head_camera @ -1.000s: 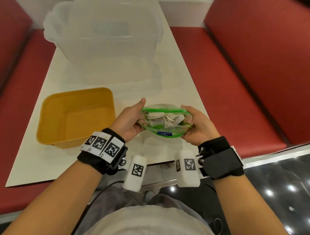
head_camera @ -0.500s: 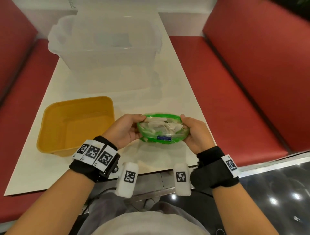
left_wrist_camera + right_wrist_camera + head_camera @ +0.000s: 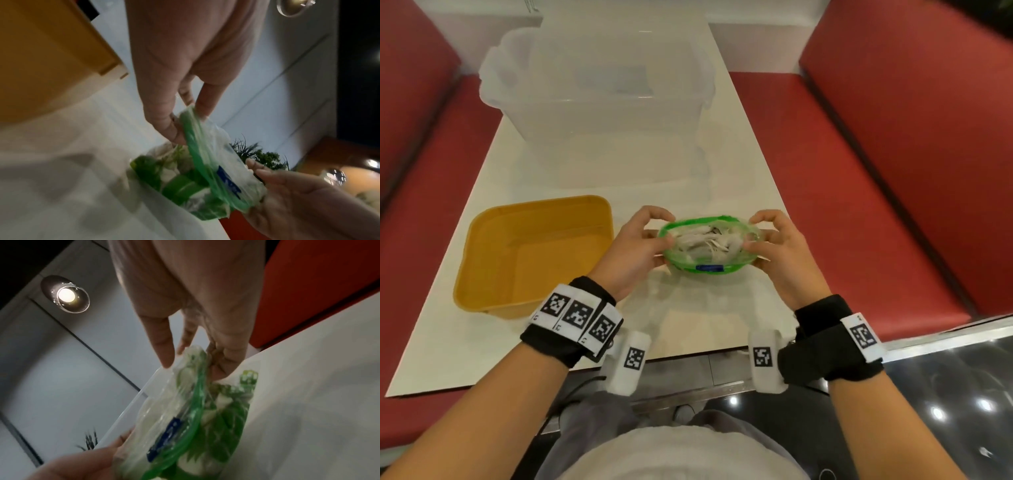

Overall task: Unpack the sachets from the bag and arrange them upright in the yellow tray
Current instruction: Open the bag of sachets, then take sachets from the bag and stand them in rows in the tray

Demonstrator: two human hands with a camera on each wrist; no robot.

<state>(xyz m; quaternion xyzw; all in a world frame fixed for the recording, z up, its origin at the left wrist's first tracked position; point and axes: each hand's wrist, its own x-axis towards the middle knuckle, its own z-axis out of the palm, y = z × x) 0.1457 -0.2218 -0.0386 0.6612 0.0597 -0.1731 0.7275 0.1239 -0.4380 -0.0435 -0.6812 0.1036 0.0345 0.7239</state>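
Note:
A clear plastic bag with a green zip rim stands on the white table, its mouth spread wide. Several white sachets lie heaped inside it. My left hand pinches the rim at the bag's left end, and my right hand pinches the right end. In the left wrist view, thumb and finger of the left hand clamp the green rim of the bag. The right wrist view shows the right hand gripping the bag the same way. The yellow tray sits just left of my left hand with nothing visible inside.
A large translucent storage tub stands at the far end of the table, behind the tray and bag. Red bench seats run along both sides of the table. The table's near edge lies just below my wrists.
The bag has been lowered onto the table and its mouth pulled wider. Both hands shifted from cupping the bag's sides to pinching its rim.

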